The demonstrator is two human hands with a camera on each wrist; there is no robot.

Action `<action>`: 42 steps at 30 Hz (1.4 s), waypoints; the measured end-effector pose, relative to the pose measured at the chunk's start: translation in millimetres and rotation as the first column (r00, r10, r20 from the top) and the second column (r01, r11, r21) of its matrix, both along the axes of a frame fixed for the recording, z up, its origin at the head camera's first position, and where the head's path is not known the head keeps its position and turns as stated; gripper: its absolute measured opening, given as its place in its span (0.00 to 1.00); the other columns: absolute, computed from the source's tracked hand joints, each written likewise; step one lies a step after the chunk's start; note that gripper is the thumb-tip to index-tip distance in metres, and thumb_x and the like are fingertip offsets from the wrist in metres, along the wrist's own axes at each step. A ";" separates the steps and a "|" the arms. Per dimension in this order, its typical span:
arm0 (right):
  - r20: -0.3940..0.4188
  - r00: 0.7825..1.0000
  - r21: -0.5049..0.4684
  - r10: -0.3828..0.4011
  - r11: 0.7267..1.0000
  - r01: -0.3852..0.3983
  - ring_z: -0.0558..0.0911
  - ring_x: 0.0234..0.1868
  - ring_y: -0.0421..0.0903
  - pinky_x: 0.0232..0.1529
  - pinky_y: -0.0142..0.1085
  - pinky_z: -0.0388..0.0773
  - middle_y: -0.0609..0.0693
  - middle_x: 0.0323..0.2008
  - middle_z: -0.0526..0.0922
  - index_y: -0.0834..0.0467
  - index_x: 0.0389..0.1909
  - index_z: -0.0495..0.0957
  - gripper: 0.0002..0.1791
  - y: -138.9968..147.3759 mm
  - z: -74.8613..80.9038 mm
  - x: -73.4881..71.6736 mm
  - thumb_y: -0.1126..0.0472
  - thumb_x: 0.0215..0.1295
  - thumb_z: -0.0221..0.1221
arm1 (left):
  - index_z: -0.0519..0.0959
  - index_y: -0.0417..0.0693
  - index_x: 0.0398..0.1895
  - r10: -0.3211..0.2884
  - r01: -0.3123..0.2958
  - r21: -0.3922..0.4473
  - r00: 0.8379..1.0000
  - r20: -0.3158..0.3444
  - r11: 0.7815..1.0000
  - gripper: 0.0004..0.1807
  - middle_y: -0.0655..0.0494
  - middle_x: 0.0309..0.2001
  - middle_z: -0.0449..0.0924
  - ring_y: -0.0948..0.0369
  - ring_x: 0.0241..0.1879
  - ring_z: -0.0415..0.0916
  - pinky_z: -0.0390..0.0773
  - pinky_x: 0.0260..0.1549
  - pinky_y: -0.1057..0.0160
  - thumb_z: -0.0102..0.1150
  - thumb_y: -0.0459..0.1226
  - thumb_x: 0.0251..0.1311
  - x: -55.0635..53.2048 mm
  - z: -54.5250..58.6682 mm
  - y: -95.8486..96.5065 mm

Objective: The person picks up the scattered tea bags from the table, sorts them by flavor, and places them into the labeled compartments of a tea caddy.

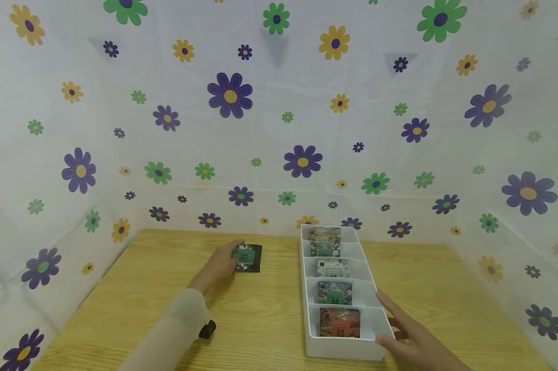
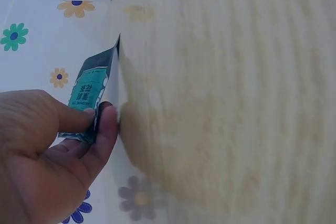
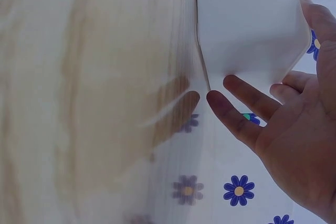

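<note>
My left hand [image 1: 223, 260] pinches a tea sachet [image 1: 245, 256] between thumb and fingers, over the left-middle part of the wooden table. In the left wrist view the sachet [image 2: 88, 88] shows a green label printed "jasmine tea" and a dark far end. To the right stands a long white divided box [image 1: 306, 319], with printed sachets lying in its compartments. My right hand [image 1: 410, 337] touches the box's near right corner, thumb at the front and forefinger along the side. The right wrist view shows its fingers spread and fairly straight against the white wall.
Inside the box, a red sachet [image 1: 340, 322] lies nearest, a green-labelled sachet [image 1: 334, 293] behind it, then a whitish sachet [image 1: 333, 268] and more at the far end. A flowered white curtain [image 1: 260, 139] surrounds the table [image 1: 255, 319] at the back and sides.
</note>
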State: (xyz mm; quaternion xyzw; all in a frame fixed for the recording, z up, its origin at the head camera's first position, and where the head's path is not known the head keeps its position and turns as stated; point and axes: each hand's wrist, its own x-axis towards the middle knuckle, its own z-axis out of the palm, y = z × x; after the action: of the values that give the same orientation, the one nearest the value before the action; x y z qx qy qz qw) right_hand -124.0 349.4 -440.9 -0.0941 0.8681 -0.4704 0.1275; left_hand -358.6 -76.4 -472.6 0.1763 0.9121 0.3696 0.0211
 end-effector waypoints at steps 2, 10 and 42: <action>0.013 1.000 0.002 -0.005 1.000 0.005 0.76 0.63 0.64 0.47 0.31 0.81 0.74 0.78 0.46 0.59 0.84 0.35 0.45 -0.3 0.0 0.0 0.55 0.81 0.54 | 0.65 0.40 0.77 0.007 -0.007 -0.011 1.000 0.011 1.000 0.35 0.33 0.70 0.69 0.43 0.58 0.75 0.78 0.55 0.44 0.53 0.19 0.65 -0.4 -2.2 -3.4; 0.036 0.999 0.004 -0.025 1.000 0.025 0.74 0.65 0.67 0.47 0.31 0.80 0.74 0.78 0.45 0.58 0.84 0.36 0.45 -1.0 -0.7 0.8 0.54 0.81 0.54 | 0.54 0.36 0.76 0.108 -0.115 0.098 0.991 0.078 0.988 0.36 0.32 0.52 0.78 0.49 0.42 0.81 0.84 0.40 0.54 0.56 0.24 0.68 -3.4 0.7 -15.7; 0.060 0.998 -0.003 -0.036 0.999 0.036 0.74 0.65 0.66 0.47 0.32 0.80 0.74 0.78 0.46 0.56 0.84 0.35 0.45 -1.1 0.5 0.1 0.54 0.81 0.54 | 0.83 0.42 0.58 0.049 0.035 0.444 0.983 -0.177 0.895 0.15 0.45 0.49 0.85 0.53 0.44 0.82 0.84 0.40 0.60 0.63 0.34 0.71 5.4 81.3 62.6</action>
State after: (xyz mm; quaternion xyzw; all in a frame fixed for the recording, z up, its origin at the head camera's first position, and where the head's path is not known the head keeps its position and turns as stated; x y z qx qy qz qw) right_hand -123.9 348.3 -440.5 -0.0645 0.8644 -0.4772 0.1446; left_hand -353.2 -13.8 -391.2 0.2066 0.8020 0.5505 -0.1054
